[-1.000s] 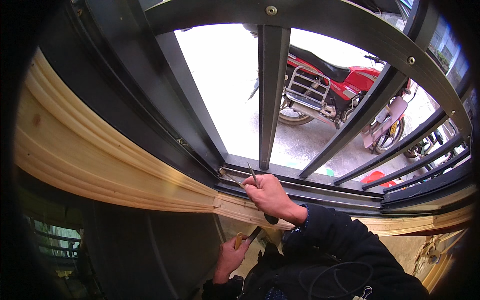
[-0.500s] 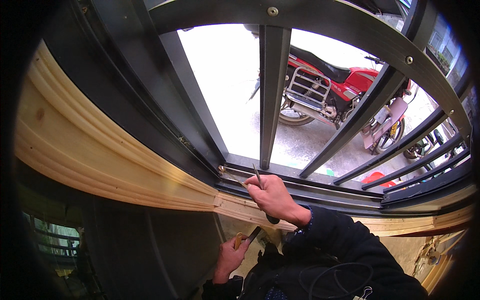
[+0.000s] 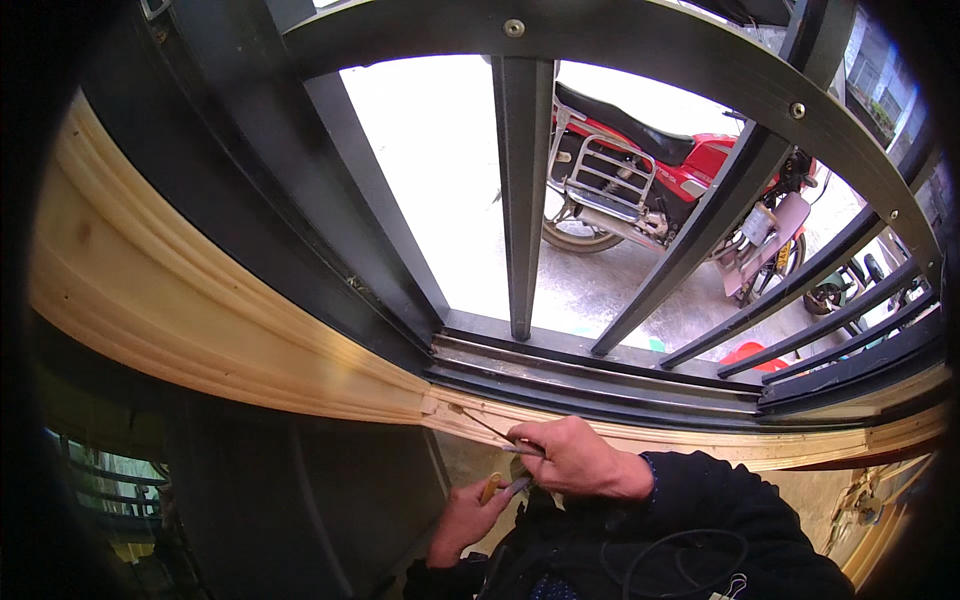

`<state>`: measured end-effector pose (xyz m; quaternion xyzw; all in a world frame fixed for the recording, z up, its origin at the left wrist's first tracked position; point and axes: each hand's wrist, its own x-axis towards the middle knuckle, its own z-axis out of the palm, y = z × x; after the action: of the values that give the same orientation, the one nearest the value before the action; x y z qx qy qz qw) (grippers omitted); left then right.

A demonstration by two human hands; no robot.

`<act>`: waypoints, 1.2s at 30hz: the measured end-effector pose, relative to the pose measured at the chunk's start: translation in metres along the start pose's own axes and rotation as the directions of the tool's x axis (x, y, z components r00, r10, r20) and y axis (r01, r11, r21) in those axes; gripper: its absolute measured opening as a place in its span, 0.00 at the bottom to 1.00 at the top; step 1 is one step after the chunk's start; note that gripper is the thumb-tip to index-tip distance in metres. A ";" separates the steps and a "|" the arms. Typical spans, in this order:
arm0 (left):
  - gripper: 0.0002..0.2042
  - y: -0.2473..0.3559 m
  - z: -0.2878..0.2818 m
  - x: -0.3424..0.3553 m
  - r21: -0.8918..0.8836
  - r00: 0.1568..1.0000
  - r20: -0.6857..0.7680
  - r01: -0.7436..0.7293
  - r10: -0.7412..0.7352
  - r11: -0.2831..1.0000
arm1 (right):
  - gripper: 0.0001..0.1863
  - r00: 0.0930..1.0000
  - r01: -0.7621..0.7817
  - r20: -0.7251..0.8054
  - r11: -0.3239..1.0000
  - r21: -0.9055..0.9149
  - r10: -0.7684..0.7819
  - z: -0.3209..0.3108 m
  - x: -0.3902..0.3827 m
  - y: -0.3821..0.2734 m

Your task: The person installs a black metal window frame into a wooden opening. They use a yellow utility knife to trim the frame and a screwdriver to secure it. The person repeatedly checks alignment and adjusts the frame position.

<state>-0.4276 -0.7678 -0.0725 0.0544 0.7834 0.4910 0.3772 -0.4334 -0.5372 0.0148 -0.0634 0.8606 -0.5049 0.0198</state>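
1 motorbike [image 3: 645, 148] ~1 o'clock, bars [image 3: 524, 200] kinda blocking | right hand [image 3: 575, 457] gripping thin rod [image 3: 485, 424] | left hand [image 3: 465, 520] gripping 1 yellow handle [image 3: 489, 488]

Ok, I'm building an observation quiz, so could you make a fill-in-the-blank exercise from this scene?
The motorcycle outside has ____ bodywork.
The thin tool pointing at the pale trim is in the person's ____ hand.
That trim, along the dark window frame, is made of ____.
Missing words: red; right; wood.
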 end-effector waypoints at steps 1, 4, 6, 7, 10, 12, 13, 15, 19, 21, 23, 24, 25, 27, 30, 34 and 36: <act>0.11 0.002 0.001 -0.001 0.015 1.000 0.007 -0.001 0.001 1.000 | 0.09 0.999 -0.019 -0.032 1.000 0.011 0.019 -0.002 0.001 0.000; 0.11 0.002 0.003 -0.002 0.036 0.999 0.011 -0.043 0.043 0.998 | 0.10 0.987 -0.064 -0.152 0.996 -0.055 0.055 -0.020 0.004 0.001; 0.11 -0.002 0.004 0.000 0.016 0.998 0.005 -0.067 0.067 0.998 | 0.10 0.982 -0.119 -0.159 0.984 -0.130 0.098 -0.038 0.005 0.003; 0.11 -0.004 0.004 0.000 -0.004 0.998 0.000 -0.068 0.068 0.998 | 0.11 0.974 -0.209 -0.116 0.970 -0.128 0.194 -0.047 0.006 0.004; 0.12 -0.010 0.003 0.003 -0.024 0.999 0.010 -0.048 0.048 0.999 | 0.11 0.962 -0.270 -0.111 0.926 -0.263 0.249 -0.054 0.014 0.010; 0.13 -0.014 0.002 0.004 -0.012 1.000 0.010 -0.026 0.026 1.000 | 0.11 0.963 -0.268 -0.087 0.926 -0.264 0.254 -0.048 0.028 0.017; 0.13 -0.014 0.001 0.004 0.001 1.000 0.001 -0.020 0.020 1.000 | 0.11 0.961 -0.276 -0.077 0.924 -0.264 0.265 -0.042 0.037 0.020; 0.12 -0.016 0.002 0.003 0.004 0.999 -0.020 -0.033 0.033 0.999 | 0.11 0.971 -0.239 -0.069 0.953 -0.186 0.230 -0.026 0.054 0.027; 0.11 -0.018 0.000 0.001 -0.023 0.996 -0.054 -0.067 0.066 0.997 | 0.13 0.985 -0.165 -0.064 0.986 -0.031 0.163 0.002 0.091 0.034; 0.11 -0.018 -0.003 -0.001 -0.039 0.998 -0.061 -0.024 0.021 0.999 | 0.14 0.987 -0.145 -0.067 0.989 0.019 0.146 0.005 0.096 0.032; 0.12 -0.018 -0.006 -0.006 -0.065 0.996 -0.049 0.072 -0.075 0.995 | 0.14 0.980 -0.190 -0.040 0.980 0.059 0.193 0.002 0.093 0.028; 0.11 -0.016 -0.007 -0.007 -0.078 0.997 -0.071 0.026 -0.031 0.997 | 0.15 0.983 -0.173 -0.051 0.982 0.074 0.177 0.000 0.092 0.025; 0.11 -0.014 -0.009 -0.007 -0.091 0.996 -0.089 -0.010 0.002 0.996 | 0.15 0.977 -0.200 -0.063 0.976 0.083 0.205 -0.004 0.088 0.022; 0.10 -0.010 -0.011 -0.011 -0.138 0.991 -0.134 -0.046 0.027 0.989 | 0.15 0.967 -0.229 -0.086 0.966 0.123 0.240 -0.010 0.071 0.016; 0.08 -0.003 -0.020 -0.016 -0.248 0.976 -0.214 -0.087 0.033 0.965 | 0.14 0.967 -0.183 -0.159 0.978 0.101 0.197 -0.013 0.044 0.010; 0.10 0.001 -0.041 -0.036 -0.557 0.962 -0.259 -0.224 0.089 0.800 | 0.12 0.999 -0.039 -0.015 0.999 0.029 0.039 -0.007 -0.004 0.006; 0.11 0.003 -0.045 -0.042 -0.691 0.938 -0.300 -0.338 0.172 0.639 | 0.13 0.969 0.027 0.249 0.998 -0.064 -0.011 -0.004 -0.019 0.007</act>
<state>-0.4279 -0.8185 -0.0364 -0.0421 0.5393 0.8144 0.2102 -0.4156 -0.5277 0.0106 -0.1349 0.8673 -0.4639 0.1202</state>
